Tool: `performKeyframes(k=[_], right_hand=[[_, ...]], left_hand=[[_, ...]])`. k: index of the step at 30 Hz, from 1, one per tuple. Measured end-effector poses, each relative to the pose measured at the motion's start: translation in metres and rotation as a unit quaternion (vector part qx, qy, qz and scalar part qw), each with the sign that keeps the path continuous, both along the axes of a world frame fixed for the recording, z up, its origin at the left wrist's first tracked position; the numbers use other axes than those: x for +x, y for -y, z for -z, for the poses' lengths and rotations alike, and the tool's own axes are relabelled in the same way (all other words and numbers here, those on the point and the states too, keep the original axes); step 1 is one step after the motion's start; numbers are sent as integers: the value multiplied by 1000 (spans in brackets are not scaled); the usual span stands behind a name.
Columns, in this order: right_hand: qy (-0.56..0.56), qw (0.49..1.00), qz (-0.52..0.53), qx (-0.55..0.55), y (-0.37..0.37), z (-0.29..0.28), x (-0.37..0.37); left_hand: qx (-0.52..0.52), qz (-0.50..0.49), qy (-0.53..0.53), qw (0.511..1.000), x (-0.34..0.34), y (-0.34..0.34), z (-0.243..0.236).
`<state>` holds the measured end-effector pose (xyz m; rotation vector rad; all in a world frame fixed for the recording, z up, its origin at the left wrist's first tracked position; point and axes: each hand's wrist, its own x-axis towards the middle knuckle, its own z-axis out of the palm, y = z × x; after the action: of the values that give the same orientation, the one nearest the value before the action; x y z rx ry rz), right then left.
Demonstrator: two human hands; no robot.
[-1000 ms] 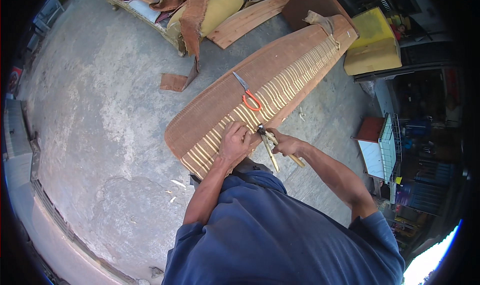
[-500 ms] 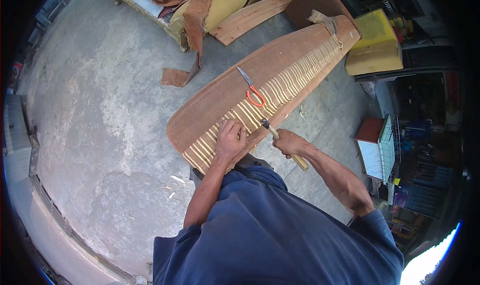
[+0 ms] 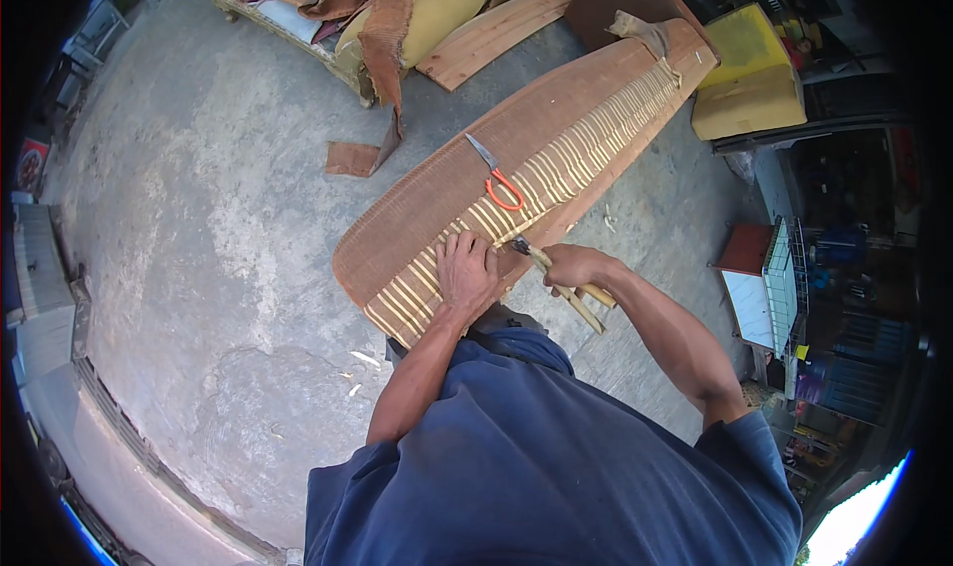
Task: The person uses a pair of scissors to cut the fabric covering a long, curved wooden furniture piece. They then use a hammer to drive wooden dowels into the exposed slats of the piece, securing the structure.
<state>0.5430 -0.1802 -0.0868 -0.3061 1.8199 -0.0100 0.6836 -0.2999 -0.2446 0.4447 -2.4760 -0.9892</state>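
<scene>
A long brown woven panel (image 3: pixel 407 218) with a row of pale strips (image 3: pixel 581 152) along its near side slants across the view in front of me. My left hand (image 3: pixel 467 271) lies on the striped part with its fingers stretched over it, knuckles up. Just right of it, my right hand (image 3: pixel 574 268) grips pincers (image 3: pixel 536 256) with dark jaws and pale yellowish handles. The jaws are at the strips near the panel's edge, and the two handles stand apart below my hand. Scissors (image 3: pixel 503 184) with orange-red handles rest on the panel beyond my hands.
A brown strip of webbing (image 3: pixel 385 60) hangs from a worn yellow cushioned seat (image 3: pixel 427 20) to the concrete floor (image 3: pixel 199 238). A curved wooden board (image 3: pixel 496 35) lies behind the panel. Yellow foam blocks (image 3: pixel 747 79) stand at the far right, and a white cabinet (image 3: pixel 751 308) is farther right.
My left hand has gone from curled fingers to lying flatter on the panel. The pincers' handles have spread apart, and their jaws have shifted slightly left.
</scene>
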Motion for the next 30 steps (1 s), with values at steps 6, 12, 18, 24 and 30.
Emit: performKeyframes(k=[6,12,18,24,30], right_hand=[[47,996,21,73,2,10,-3],[83,991,8,107,24,9,-22],[88,987,-17,133,50,-6,-24],[27,991,-47,123,56,3,-10],[-198,973,-118,11,-17,47,44]], left_hand=[[29,-21,7,999,-7,-5,0],[110,7,2,994,-6,4,-2],[125,24,12,992,-6,14,-3],[129,27,18,991,-4,14,-1],[122,31,33,992,-1,11,4]])
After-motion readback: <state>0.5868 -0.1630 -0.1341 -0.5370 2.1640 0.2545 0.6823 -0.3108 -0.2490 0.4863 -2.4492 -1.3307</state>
